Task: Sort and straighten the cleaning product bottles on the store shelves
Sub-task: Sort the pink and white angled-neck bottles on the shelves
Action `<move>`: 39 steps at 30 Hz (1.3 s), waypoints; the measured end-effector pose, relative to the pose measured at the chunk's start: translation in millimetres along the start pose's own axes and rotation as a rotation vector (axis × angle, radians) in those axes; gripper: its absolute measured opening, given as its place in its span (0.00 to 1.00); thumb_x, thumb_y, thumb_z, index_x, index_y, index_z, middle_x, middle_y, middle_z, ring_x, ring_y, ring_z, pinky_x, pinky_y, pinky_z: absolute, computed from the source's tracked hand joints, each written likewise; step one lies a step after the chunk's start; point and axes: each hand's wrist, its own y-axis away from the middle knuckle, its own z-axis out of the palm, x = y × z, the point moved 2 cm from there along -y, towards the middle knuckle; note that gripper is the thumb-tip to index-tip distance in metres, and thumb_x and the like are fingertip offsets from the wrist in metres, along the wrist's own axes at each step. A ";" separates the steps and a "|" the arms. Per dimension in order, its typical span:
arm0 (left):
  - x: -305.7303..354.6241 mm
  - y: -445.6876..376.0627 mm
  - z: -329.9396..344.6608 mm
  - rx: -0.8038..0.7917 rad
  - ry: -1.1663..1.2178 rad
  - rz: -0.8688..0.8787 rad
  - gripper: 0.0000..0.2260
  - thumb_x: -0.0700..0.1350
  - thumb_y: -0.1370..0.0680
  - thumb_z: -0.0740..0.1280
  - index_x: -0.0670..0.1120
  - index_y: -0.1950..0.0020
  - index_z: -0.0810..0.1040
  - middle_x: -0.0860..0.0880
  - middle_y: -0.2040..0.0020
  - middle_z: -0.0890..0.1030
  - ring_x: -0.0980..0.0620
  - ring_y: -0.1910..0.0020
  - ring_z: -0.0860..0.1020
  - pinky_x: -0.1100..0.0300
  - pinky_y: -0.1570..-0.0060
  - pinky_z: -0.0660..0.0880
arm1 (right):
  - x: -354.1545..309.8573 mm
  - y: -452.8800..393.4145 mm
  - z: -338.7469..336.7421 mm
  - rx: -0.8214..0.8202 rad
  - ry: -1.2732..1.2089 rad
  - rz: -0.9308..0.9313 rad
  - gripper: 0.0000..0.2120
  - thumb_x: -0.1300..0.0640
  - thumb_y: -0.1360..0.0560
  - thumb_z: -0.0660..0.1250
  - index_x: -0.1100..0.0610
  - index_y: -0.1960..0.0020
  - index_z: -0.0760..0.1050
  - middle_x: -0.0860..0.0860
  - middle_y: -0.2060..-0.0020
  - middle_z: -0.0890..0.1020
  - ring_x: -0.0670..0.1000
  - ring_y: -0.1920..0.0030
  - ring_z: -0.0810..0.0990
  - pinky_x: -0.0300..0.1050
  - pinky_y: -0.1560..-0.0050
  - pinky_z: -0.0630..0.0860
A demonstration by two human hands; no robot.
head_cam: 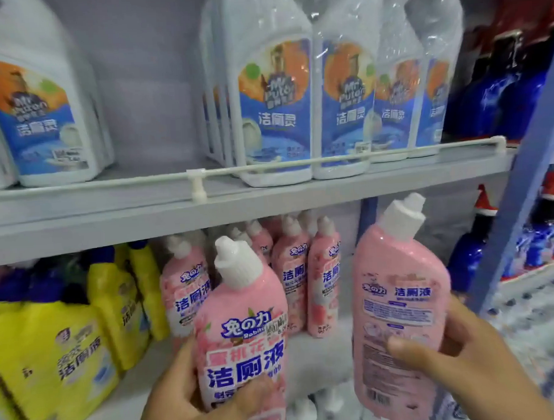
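Note:
My left hand (182,395) grips a pink toilet-cleaner bottle (242,325) with a white angled cap, its front label toward me. In my right hand (450,358) is a second pink bottle (397,300), back label toward me, tilted slightly right. Both bottles hang in front of the lower shelf. Behind them several more pink bottles (304,272) stand upright in rows on that shelf. White bottles with blue and orange labels (274,95) fill the upper shelf, with a gap between the left group (40,115) and the right group.
Yellow bottles (69,352) crowd the lower shelf at the left. A grey shelf edge (111,214) with a white rail (267,167) crosses the middle. A blue upright post (520,205) stands at the right, with dark blue bottles (499,98) beyond it.

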 end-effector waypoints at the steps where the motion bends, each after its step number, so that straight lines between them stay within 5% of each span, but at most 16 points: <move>1: -5.7 14.3 34.7 -0.044 -0.109 -0.062 0.35 0.38 0.42 0.85 0.64 0.43 0.77 0.61 0.56 0.87 0.65 0.58 0.84 0.74 0.63 0.76 | 4.6 -1.9 -1.1 -0.004 0.056 0.010 0.22 0.67 0.37 0.80 0.53 0.46 0.82 0.47 0.58 0.88 0.44 0.60 0.87 0.31 0.64 0.79; 5: -52.1 -3.9 93.6 0.106 -0.041 -0.066 0.31 0.32 0.36 0.81 0.65 0.49 0.77 0.62 0.59 0.87 0.69 0.63 0.82 0.77 0.65 0.73 | 48.4 -50.6 -45.6 -0.028 0.107 0.017 0.20 0.68 0.33 0.79 0.53 0.45 0.81 0.45 0.57 0.88 0.43 0.58 0.86 0.32 0.60 0.79; 8: -84.1 -19.6 124.5 0.237 -0.089 -0.041 0.26 0.37 0.34 0.81 0.63 0.49 0.78 0.63 0.57 0.86 0.68 0.61 0.83 0.65 0.56 0.76 | 73.2 -87.6 -69.6 -0.081 0.073 0.006 0.19 0.66 0.30 0.78 0.48 0.44 0.80 0.45 0.54 0.88 0.45 0.54 0.87 0.39 0.56 0.81; 11: -103.5 -29.5 146.2 0.345 -0.115 -0.039 0.22 0.41 0.32 0.81 0.58 0.44 0.80 0.61 0.54 0.87 0.67 0.57 0.83 0.61 0.53 0.77 | 98.9 -126.7 -79.2 -0.102 0.089 -0.015 0.18 0.63 0.29 0.78 0.47 0.44 0.80 0.46 0.52 0.88 0.47 0.52 0.86 0.48 0.51 0.81; 16: -110.8 -40.3 156.1 0.457 -0.169 -0.033 0.25 0.44 0.29 0.79 0.55 0.35 0.77 0.57 0.49 0.86 0.60 0.51 0.84 0.59 0.51 0.78 | 124.6 -182.0 -69.8 -0.170 0.116 -0.029 0.17 0.62 0.28 0.77 0.48 0.45 0.77 0.46 0.53 0.86 0.43 0.55 0.85 0.46 0.52 0.81; 20: -112.0 -43.2 160.8 0.448 -0.206 -0.045 0.27 0.44 0.27 0.78 0.54 0.31 0.74 0.59 0.47 0.84 0.68 0.53 0.82 0.65 0.54 0.75 | 143.6 -221.2 -57.4 -0.184 0.127 -0.051 0.18 0.63 0.26 0.75 0.50 0.40 0.76 0.42 0.51 0.85 0.36 0.56 0.83 0.35 0.53 0.80; 26: -112.5 -41.5 162.5 0.449 -0.171 -0.089 0.25 0.45 0.27 0.78 0.58 0.34 0.74 0.61 0.51 0.86 0.64 0.54 0.84 0.64 0.56 0.76 | 153.3 -278.0 -26.6 -0.237 0.132 -0.075 0.21 0.57 0.32 0.78 0.49 0.42 0.75 0.51 0.46 0.84 0.47 0.51 0.84 0.49 0.46 0.80; 35: -113.4 -44.7 161.6 0.442 -0.136 -0.114 0.25 0.43 0.26 0.77 0.58 0.34 0.72 0.56 0.50 0.87 0.61 0.55 0.85 0.68 0.68 0.78 | 161.3 -341.6 -1.9 -0.271 0.205 -0.002 0.22 0.52 0.26 0.75 0.49 0.37 0.71 0.47 0.45 0.82 0.53 0.47 0.82 0.46 0.47 0.76; 39: -116.8 -45.8 159.2 0.422 -0.139 -0.101 0.24 0.43 0.25 0.76 0.59 0.34 0.72 0.61 0.49 0.86 0.60 0.53 0.85 0.68 0.65 0.79 | 161.1 -299.9 -10.1 -0.067 0.099 -0.070 0.16 0.56 0.26 0.76 0.51 0.43 0.74 0.50 0.44 0.78 0.49 0.50 0.80 0.38 0.51 0.77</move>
